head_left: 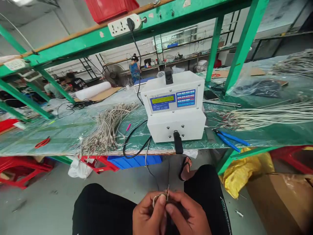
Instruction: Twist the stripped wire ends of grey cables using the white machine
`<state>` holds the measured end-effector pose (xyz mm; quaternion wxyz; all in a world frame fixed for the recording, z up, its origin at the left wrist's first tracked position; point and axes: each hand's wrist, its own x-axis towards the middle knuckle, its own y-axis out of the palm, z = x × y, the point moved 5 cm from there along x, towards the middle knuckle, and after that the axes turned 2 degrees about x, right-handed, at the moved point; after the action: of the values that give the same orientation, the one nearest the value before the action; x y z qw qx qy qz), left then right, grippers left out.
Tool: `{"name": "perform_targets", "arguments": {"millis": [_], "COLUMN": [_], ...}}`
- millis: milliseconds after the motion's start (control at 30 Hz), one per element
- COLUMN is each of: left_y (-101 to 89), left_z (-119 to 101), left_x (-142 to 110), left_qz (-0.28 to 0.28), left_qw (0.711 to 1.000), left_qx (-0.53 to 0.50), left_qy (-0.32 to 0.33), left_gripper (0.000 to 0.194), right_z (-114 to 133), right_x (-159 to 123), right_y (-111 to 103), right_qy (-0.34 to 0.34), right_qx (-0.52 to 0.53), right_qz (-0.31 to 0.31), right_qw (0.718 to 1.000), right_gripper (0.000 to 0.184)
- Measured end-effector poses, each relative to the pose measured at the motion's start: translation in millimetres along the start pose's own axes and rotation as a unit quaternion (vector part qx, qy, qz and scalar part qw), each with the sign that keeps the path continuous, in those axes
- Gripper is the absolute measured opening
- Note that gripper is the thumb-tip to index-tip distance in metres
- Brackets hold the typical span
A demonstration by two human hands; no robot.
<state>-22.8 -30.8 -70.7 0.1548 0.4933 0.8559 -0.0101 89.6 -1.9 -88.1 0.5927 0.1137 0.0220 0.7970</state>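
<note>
Hands low at 6 o'clock over the lap: left hand (148, 213) and right hand (186, 213) touching, both pinching a thin wire (160, 195) between fingertips, white machine (174, 107) on the bench at 12, grey cable bundle (107, 127) at 10, blue pliers (230, 138) at 2.

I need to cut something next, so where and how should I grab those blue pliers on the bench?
Take the blue pliers by the two handles, which splay toward the right and the bench edge. The dark jaws point left toward the white machine, so come from the front right and close around both handles near their middle.
</note>
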Motion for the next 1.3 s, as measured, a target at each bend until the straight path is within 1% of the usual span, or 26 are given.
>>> {"name": "perform_targets", "arguments": {"millis": [67,100,167,233,300,333,367,433,467,500,533,567,600,667,700,767,800,867,1000,1100,1200,1300], "left_y": [7.0,10.3,14.4,14.2,12.1,10.9,10.0,8.8,8.3,7.5,6.5,5.3,4.2,3.6,4.5,8.5,10.8,14.7,20.6,23.7,25.6,25.1], "left_z": [11,16,23,26,21,16,9,-3,-7,-11,-13,-15,-16,-14,-12,-8,-7,-7,-8,-8,-9,-10], "left_x": [3,3,4,5,9,11,14,20,24,29,33,37,41,47,49,50,50,49,44,41,40,42], "left_qz": [0.062,0.089,0.119,0.119,0.114,0.113,0.116,0.13,0.14,0.15,0.156,0.159,0.159,0.159,0.162,0.173,0.175,0.168,0.137,0.125,0.135,0.146], "left_qw": [0.993,0.986,0.973,0.974,0.984,0.989,0.992,0.992,0.99,0.989,0.988,0.987,0.987,0.986,0.985,0.98,0.978,0.977,0.966,0.959,0.961,0.972], "left_qx": [-0.076,-0.112,-0.151,-0.142,-0.091,-0.059,-0.031,0.002,0.007,0.009,0.011,0.011,0.005,-0.016,-0.027,-0.04,-0.045,-0.068,-0.152,-0.175,-0.161,-0.117], "left_qy": [-0.064,-0.09,-0.125,-0.132,-0.102,-0.073,-0.043,0.0,0.007,0.007,0.006,0.003,-0.004,-0.035,-0.056,-0.092,-0.102,-0.116,-0.158,-0.186,-0.181,-0.139], "left_gripper": [0.04,0.042,0.043,0.041,0.039,0.037,0.036,0.033,0.032,0.032,0.032,0.033,0.034,0.036,0.037,0.038,0.039,0.04,0.042,0.044,0.044,0.044], "right_z": [-8,-10,-11,-11,-10,-8,-5,6,11,15,16,15,12,4,-1,-6,-6,-3,3,2,-1,0], "right_x": [-8,-11,-16,-17,-16,-15,-12,-5,0,4,9,13,16,21,23,24,24,25,24,23,24,26], "right_y": [1,2,4,5,3,2,-1,-4,-4,-4,-2,-1,2,8,11,15,15,15,15,16,16,14], "right_qy": [0.071,0.096,0.121,0.132,0.145,0.144,0.134,0.088,0.066,0.057,0.062,0.082,0.112,0.177,0.203,0.235,0.239,0.238,0.233,0.208,0.197,0.18], "right_qx": [0.064,0.095,0.139,0.162,0.16,0.14,0.098,-0.039,-0.107,-0.154,-0.174,-0.164,-0.129,-0.025,0.028,0.114,0.137,0.148,0.164,0.184,0.201,0.194], "right_qz": [-0.039,-0.053,-0.061,-0.06,-0.055,-0.05,-0.047,-0.033,-0.024,-0.018,-0.011,-0.003,0.006,0.019,0.02,0.01,0.002,-0.017,-0.054,-0.061,-0.055,-0.058], "right_qw": [0.995,0.989,0.981,0.976,0.975,0.978,0.985,0.995,0.992,0.986,0.983,0.983,0.985,0.984,0.978,0.965,0.961,0.96,0.957,0.959,0.958,0.962], "right_gripper": [0.028,0.032,0.037,0.04,0.039,0.036,0.032,0.02,0.015,0.01,0.006,0.003,0.006,0.012,0.016,0.031,0.038,0.044,0.047,0.045,0.043,0.043]}}
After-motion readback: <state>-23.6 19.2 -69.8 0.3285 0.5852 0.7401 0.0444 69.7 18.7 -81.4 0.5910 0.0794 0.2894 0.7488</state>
